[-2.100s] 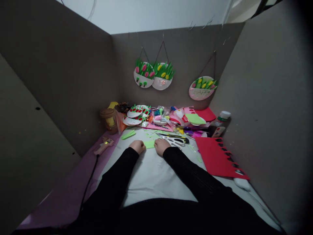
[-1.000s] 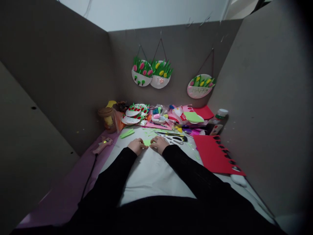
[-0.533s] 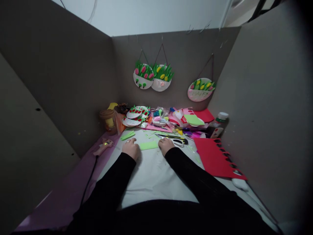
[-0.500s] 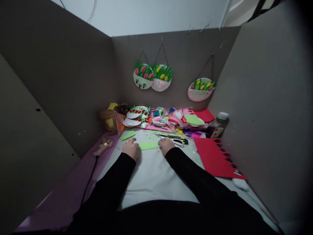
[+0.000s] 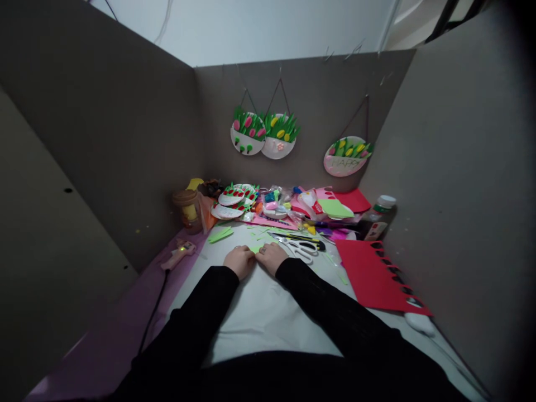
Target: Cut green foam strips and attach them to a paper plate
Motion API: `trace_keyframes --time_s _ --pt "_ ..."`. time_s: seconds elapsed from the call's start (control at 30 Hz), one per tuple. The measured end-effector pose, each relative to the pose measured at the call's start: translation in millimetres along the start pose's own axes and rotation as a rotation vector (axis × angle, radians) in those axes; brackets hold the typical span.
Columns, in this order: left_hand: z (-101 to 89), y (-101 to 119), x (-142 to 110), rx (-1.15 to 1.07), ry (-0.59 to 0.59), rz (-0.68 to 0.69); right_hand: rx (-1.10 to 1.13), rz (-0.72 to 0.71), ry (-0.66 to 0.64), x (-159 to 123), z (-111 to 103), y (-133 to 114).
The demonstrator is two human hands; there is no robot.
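Note:
A light green paper strip (image 5: 256,248) lies mostly hidden between and under my hands on the white-covered table. My left hand (image 5: 240,261) is closed on its near left side, fingers bent. My right hand (image 5: 271,257), a ring on one finger, grips the strip from the right, its fingertips almost meeting the left ones. Just right of my right hand are white-handled scissors (image 5: 302,251) and a yellow-and-black utility knife (image 5: 316,243). Cut green paper pieces (image 5: 220,235) are piled beyond my left hand.
A pink glue gun (image 5: 179,255) with a cord lies left. Red sheet (image 5: 372,276) with notched edge lies right, beside a bottle (image 5: 380,216). Craft supplies and decorated paper plates (image 5: 230,202) crowd the back. Grey panels enclose three sides; flower plates (image 5: 345,157) hang behind.
Both hands have moved together over the green strip, which was lying flat and stretched between them. More of the scissors shows now. The view has shifted slightly.

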State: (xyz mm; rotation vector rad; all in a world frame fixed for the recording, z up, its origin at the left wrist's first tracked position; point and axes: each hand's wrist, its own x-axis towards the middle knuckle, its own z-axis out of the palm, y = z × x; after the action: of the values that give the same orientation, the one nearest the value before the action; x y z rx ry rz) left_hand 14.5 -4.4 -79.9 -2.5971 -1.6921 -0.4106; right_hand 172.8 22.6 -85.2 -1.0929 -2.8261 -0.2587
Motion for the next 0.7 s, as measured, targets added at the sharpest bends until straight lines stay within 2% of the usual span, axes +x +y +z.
trace_keyframes --time_s 0.13,0.27,0.4,0.7 --pt "-0.5 -1 2 -0.009 0.002 -0.037 0.024 0.041 -0.024 0 1 2" --pt "0.9 2 3 0.018 -0.01 -0.083 0.033 0.057 0.014 -1 3 3" --pt "4.2 3 4 0.021 -0.013 -0.06 0.076 0.081 0.053 -2 5 4" --pt "6.8 2 7 0.027 -0.029 -0.101 0.307 0.155 0.115 1 18 10"
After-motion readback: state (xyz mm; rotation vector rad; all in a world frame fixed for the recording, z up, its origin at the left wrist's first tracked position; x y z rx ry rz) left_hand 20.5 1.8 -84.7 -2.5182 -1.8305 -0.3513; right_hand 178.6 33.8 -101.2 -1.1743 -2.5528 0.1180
